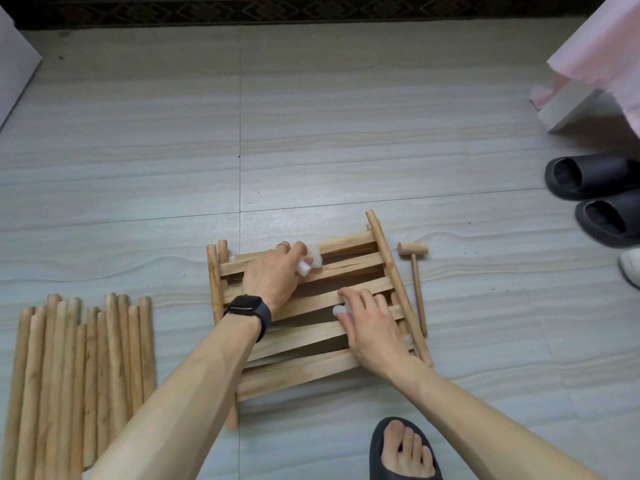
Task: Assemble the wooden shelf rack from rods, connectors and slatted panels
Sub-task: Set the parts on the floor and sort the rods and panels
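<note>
Pale wood at mid-floor: slatted panels (301,374) stacked flat on the grey tiled floor (138,150), slats running left to right, round end rails jutting out at both sides.

Left hand (273,275) over the far slats of the stack, fingers (298,250) curled round a clump of translucent connectors (304,267). One more whitish piece (316,257) just beyond the fingertips on the far slat, too blurred to name. Black smartwatch (247,308) on that wrist, ring (284,246) on one finger.

Right hand (370,323) down on the middle slats toward the right side. Thumb and forefinger pinching a lone connector (338,310) close against the wood, remaining fingers (367,299) loosely bent over the slat.

Well to the left of the stack, a bundle of loose rods (79,368) side by side on the floor, lengthwise away from the person. Just right of the stack, a small wooden mallet (416,282), head at the far end, handle pointing back, apart from both hands.

At the right edge, a pair of black slippers (588,178). Farther back, a white box (571,109) under pink cloth (602,46). At the bottom, a bare foot in a dark slipper (403,448).
</note>
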Demonstrator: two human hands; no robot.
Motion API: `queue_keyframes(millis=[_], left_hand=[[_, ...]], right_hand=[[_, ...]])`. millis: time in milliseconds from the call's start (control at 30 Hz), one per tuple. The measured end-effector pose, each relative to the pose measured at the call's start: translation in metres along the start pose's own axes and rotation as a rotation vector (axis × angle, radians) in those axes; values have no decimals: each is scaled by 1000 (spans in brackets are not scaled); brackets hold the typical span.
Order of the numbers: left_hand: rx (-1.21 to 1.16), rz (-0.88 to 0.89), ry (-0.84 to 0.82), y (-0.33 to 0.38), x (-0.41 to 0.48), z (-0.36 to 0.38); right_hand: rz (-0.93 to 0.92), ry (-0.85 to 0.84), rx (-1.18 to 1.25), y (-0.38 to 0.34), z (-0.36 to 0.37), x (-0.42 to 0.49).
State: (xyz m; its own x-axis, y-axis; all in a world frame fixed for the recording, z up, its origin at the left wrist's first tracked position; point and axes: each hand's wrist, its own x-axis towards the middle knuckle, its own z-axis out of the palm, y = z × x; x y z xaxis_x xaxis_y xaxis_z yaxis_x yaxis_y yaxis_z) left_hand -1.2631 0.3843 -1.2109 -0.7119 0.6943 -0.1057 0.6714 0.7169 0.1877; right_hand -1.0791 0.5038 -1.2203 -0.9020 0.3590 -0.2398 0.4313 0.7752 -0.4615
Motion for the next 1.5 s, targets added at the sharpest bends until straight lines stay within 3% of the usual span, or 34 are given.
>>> queue_keyframes(millis=[100,267,367,567,700,833,1000,1133,1267,1367,1500], left_hand=[[56,49,-86,1,0,-4],[13,-23,-88,19,7,-1],[50,-34,-75,23,16,3],[86,129,50,16,23,-10],[-336,-194,91,-6,9,-44],[-543,-351,235,-56,-64,-58],[-643,-589,364,-110,-183,-75],[-635,-747,366,-140,-257,-94],[-542,-921,277,-170,-339,-90],[-525,-1091,153,-187,-399,-70],[-469,-1170,-28,-197,-463,-41]], right_hand=[[18,-2,-14,-4,-1,-1],[-19,-63,-75,-4,-10,4],[-30,-62,-90,-5,-10,4],[-61,-36,-11,0,-10,3],[79,110,336,-2,-26,-5],[246,219,595,-22,-48,-6],[52,-38,530,-117,-73,10],[-269,-269,121,-213,-85,11],[-450,-441,-139,-285,-54,-16],[-517,-553,-188,-311,-11,-38],[-527,-672,-151,-328,52,-67]])
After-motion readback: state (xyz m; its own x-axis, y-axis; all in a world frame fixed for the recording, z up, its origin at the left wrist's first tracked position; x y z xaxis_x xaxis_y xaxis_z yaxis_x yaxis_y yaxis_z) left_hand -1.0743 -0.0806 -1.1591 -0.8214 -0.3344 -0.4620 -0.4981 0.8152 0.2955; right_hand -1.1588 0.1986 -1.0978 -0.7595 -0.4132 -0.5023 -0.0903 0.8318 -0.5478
